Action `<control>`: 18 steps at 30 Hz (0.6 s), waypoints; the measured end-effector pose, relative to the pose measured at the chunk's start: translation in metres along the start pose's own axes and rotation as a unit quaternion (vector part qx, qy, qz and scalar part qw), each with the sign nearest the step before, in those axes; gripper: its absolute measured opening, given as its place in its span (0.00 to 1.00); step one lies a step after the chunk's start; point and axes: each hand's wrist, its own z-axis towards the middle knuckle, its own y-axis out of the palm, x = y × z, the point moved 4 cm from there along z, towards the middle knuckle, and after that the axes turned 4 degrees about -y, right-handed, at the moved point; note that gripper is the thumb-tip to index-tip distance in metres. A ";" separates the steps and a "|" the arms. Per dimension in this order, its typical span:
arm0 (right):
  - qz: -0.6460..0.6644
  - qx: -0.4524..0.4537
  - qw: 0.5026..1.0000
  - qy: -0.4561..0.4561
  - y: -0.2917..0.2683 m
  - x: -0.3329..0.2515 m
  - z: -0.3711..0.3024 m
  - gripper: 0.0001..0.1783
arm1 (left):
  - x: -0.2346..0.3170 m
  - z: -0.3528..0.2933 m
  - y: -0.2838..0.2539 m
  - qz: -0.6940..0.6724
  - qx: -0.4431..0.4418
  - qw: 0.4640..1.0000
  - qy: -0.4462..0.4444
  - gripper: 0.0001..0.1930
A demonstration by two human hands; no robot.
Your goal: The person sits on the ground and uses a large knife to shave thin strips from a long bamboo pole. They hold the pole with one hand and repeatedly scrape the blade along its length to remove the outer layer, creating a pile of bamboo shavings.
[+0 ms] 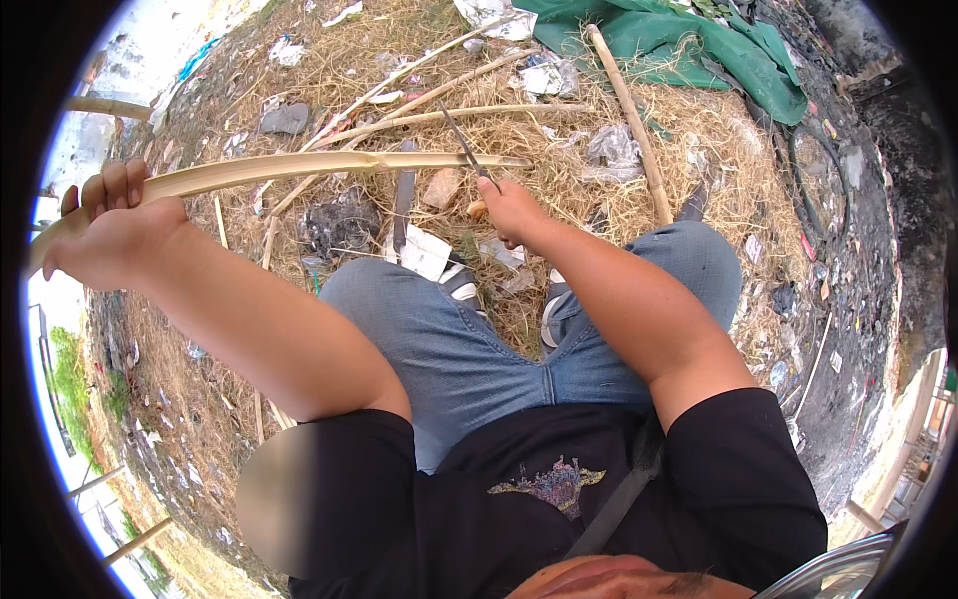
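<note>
At the far left my left hand (120, 215) is closed round a long split bamboo strip (299, 163), pale and hollowed along its length. The strip reaches across to the right, with a joint near its middle and its tip in front of my right hand (514, 212). That hand is closed on a knife (462, 140); a bit of pale handle shows below the fingers. The knife's dark, narrow blade slants up and left across the strip near its tip. Whether the edge touches the bamboo, I cannot tell. Under the strip, a flat dark metal blade (404, 195) points toward my knees.
Dry straw and litter cover the ground. Several bamboo poles (469, 116) lie beyond the strip, and another pole (634, 125) slants at the right. A green sheet (679, 55) is bunched at the back. A brick piece (442, 187) and a dark lump (341, 222) lie before my knees.
</note>
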 end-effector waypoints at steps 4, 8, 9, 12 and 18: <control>-0.081 0.094 0.961 -0.248 0.025 0.001 -0.006 0.28 | -0.005 0.010 -0.001 -0.034 -0.031 0.999 -0.006 0.33; -0.127 0.019 0.949 -0.289 0.033 -0.029 -0.045 0.28 | 0.000 0.005 -0.002 0.001 -0.036 0.999 0.000 0.34; -0.139 0.032 0.955 -0.258 0.029 -0.018 -0.033 0.28 | 0.005 -0.006 0.007 0.015 -0.027 1.000 0.007 0.33; -0.120 0.067 0.982 -0.129 0.011 0.014 0.007 0.28 | 0.003 -0.006 0.007 -0.009 -0.009 1.000 0.002 0.24; -0.081 0.021 0.950 -0.300 0.038 -0.035 -0.047 0.26 | 0.007 -0.007 0.007 0.000 -0.039 0.999 0.008 0.23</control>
